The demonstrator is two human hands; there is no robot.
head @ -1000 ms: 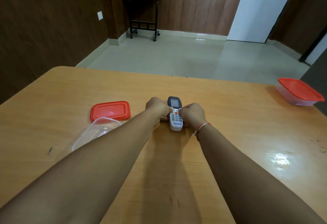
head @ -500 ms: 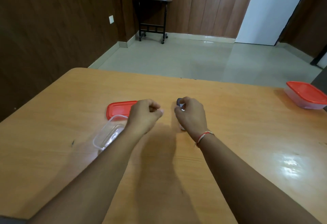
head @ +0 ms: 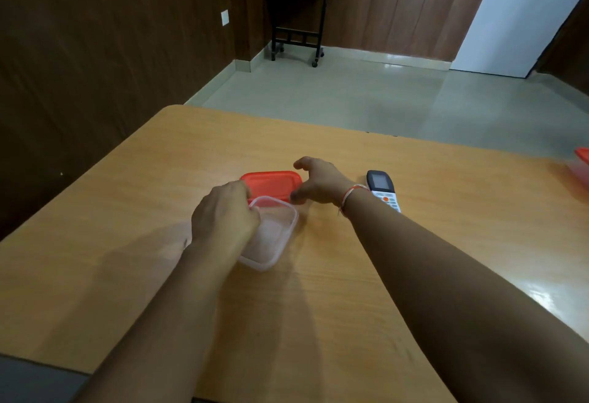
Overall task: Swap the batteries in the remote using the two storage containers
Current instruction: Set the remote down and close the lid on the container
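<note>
Left grip (head: 223,211) clasps the clear container (head: 274,237); right grip (head: 318,182) spread beside red lid (head: 272,183).

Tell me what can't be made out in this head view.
- Left hand: its grip over the clear container hides whether it holds a battery.
- Clear container: contents blurred.
- Remote: lower end behind the right wrist, battery side facing down.
- Second container: cut off by the right edge.
</note>
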